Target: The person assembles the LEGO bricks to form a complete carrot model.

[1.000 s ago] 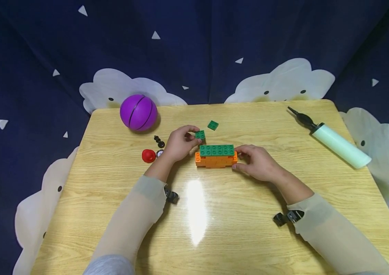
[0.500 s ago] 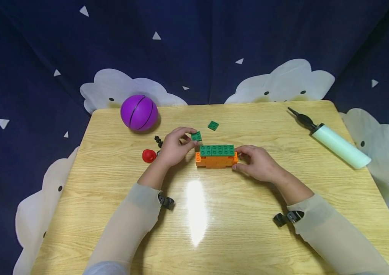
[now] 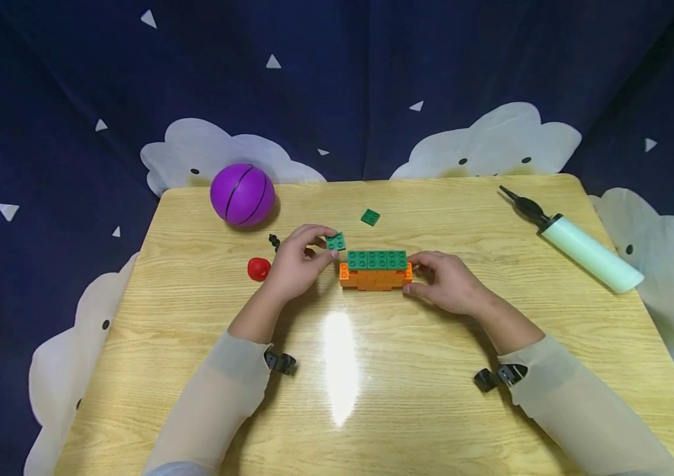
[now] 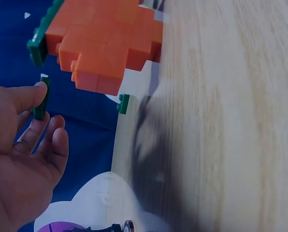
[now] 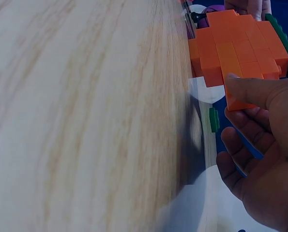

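An orange block build (image 3: 375, 280), stepped in outline and topped with a row of green plates (image 3: 377, 260), stands in the middle of the table. My right hand (image 3: 446, 283) pinches its right end between thumb and fingers; in the right wrist view the thumb lies on the orange face (image 5: 240, 53). My left hand (image 3: 296, 263) pinches a small green building plate (image 3: 335, 241) just left of the build, raised above the table. Seen from the left wrist, that green plate (image 4: 41, 99) is edge-on between thumb and fingertips, apart from the build.
Behind the build lies another green plate (image 3: 370, 217). A purple ball (image 3: 243, 195) sits at the back left, with a red piece (image 3: 258, 269) and a black beaded piece (image 3: 274, 242) near my left hand. A hand pump (image 3: 587, 252) lies at the right.
My left hand has moved left and slightly towards me with the green plate, away from the build's left end. The right hand and the build have stayed put.
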A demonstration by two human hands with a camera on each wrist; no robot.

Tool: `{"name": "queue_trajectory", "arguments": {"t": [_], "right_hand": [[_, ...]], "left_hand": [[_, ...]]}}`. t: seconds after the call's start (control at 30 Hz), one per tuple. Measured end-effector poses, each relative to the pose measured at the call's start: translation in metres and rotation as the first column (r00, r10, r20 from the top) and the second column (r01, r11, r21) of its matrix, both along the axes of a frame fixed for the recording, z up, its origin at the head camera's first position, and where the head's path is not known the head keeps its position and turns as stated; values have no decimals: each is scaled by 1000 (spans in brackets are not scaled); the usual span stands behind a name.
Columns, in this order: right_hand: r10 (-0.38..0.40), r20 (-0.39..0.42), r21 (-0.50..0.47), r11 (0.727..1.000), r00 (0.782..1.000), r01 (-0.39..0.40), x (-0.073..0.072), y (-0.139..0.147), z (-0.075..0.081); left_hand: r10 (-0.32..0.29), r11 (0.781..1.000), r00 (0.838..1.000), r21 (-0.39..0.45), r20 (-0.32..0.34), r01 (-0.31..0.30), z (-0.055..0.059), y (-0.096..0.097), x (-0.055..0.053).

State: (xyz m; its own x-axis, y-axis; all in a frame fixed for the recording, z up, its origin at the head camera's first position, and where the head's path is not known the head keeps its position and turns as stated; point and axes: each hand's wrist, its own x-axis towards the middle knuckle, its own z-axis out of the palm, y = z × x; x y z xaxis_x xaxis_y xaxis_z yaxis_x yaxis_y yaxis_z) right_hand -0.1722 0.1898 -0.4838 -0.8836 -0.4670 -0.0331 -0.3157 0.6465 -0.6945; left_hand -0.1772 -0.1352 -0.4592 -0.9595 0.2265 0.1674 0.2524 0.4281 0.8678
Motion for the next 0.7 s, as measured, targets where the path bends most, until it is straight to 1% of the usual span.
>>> {"name": "queue_trajectory", "arguments": {"t": [0.23,0.4,0.7], "right_hand": [[2,4,-2,1000,1000,-2,0,0,0],[-2,3,2,1000,1000,2,0,1,-1],[-3,7,2,1000,1000,3,0,1,-1]], "left_hand": [[-29,998,1000,58,-12,29,4,-3,8],[-37,995,999,92,-15,38,8,-1,14],[-87,990,996,110,0,86,17,5,22]]}}
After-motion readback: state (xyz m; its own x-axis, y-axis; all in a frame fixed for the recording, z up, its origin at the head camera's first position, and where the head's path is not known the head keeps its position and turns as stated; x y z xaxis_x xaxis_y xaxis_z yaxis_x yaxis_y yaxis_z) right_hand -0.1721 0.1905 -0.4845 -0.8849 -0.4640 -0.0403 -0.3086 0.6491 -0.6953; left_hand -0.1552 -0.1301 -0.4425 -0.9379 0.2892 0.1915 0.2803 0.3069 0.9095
